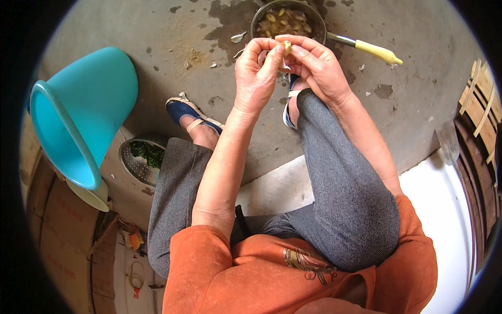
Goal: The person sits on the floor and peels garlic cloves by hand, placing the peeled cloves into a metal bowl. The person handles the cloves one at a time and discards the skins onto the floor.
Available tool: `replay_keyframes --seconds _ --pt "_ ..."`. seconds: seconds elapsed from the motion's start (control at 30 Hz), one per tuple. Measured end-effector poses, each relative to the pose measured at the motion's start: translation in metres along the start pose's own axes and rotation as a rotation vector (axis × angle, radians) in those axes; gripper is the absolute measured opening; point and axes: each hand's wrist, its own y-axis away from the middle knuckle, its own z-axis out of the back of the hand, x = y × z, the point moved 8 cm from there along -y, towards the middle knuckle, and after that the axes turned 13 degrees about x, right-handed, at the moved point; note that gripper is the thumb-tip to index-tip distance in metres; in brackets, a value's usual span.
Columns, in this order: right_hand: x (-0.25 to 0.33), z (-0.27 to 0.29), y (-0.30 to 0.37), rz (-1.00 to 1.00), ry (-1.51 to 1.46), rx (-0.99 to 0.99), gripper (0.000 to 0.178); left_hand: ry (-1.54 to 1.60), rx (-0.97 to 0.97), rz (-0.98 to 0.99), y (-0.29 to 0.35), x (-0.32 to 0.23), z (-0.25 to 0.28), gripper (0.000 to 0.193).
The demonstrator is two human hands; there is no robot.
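So the person is sitting low with both hands up over the floor (418, 47), working on one small pale clove-like piece (286, 48). The left hand (256, 73) is pinching it, fingers closed in a tight grip on the piece from the left side, and the right hand (316, 65) is clamping its fingertips on the same piece from the right. The piece is sitting right between the two thumbs, held up in the air just in front of the pan (287, 21). That pan is resting on the concrete floor toward the far edge, full of similar yellowish pieces, with its yellow handle (379, 52) sticking out to the right. Bits of papery skin (238, 36) are lying on the floor just left of the pan. A turquoise plastic tub (83, 110) is tipping on its side at the left, and a metal colander (141, 162) with greens is sitting near it.
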Motion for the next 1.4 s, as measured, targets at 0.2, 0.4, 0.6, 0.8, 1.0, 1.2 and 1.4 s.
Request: replay_keyframes --seconds 0.2,0.4,0.6,0.8,1.0,1.2,1.4 --pt "-0.003 0.011 0.001 0.028 0.009 -0.029 0.028 -0.083 -0.002 -0.033 0.000 0.008 0.003 0.009" --pt "0.010 0.005 -0.003 0.056 -0.192 -0.036 0.027 0.617 -0.206 0.053 0.009 0.005 0.006 0.010" --pt "0.014 0.007 0.004 0.025 0.261 -0.057 0.023 0.091 0.037 -0.034 -0.001 -0.001 0.017 0.013" --pt "0.029 -0.006 0.006 0.119 0.707 -0.071 0.019 -0.080 0.135 -0.084 -0.007 -0.020 -0.003 0.017" --pt "0.034 -0.016 0.004 0.111 0.946 0.007 0.021 -0.043 0.205 -0.023 -0.005 -0.008 0.005 0.010" --pt "0.038 -0.018 0.005 0.152 1.047 -0.011 0.018 0.155 0.143 0.063 -0.003 0.004 0.003 0.014" --pt "0.016 -0.001 0.002 0.022 0.321 0.006 0.024 0.168 0.001 0.021 -0.001 0.015 0.011 0.016"
